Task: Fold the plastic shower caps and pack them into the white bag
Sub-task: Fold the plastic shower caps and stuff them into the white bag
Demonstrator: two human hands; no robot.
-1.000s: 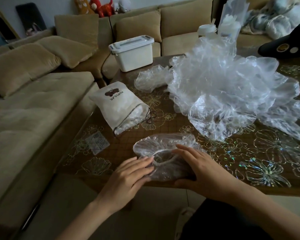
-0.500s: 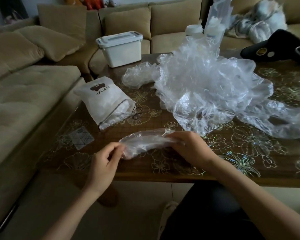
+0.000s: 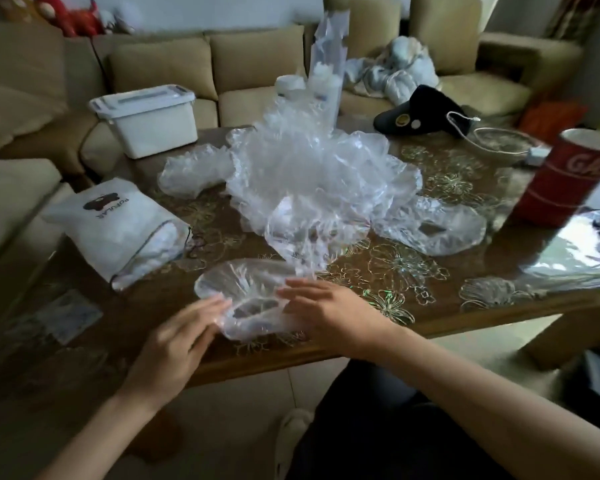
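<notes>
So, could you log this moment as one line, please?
shower cap: spread on table | left hand: touches cap edge | right hand: rests on cap | white bag: nearby

Open along the near right of the brown flower-patterned counter [image 3: 440, 299], from beside the right hand [image 3: 329, 313] out toward the tall red printed tin [image 3: 565, 181] at the right edge, with only a lone clear plastic cap [image 3: 430, 226] lying flat behind that stretch. Blocked across mid-counter by the big crumpled heap of clear plastic shower caps [image 3: 309, 174], reaching down to the far rim of the flattened clear cap [image 3: 243, 285] at the front edge. Narrow bare lane between that flattened cap and the bulging white drawstring bag [image 3: 118, 230] to its left; farther back, hemmed in by the white lidded plastic box [image 3: 149, 119] near the far left corner.
</notes>
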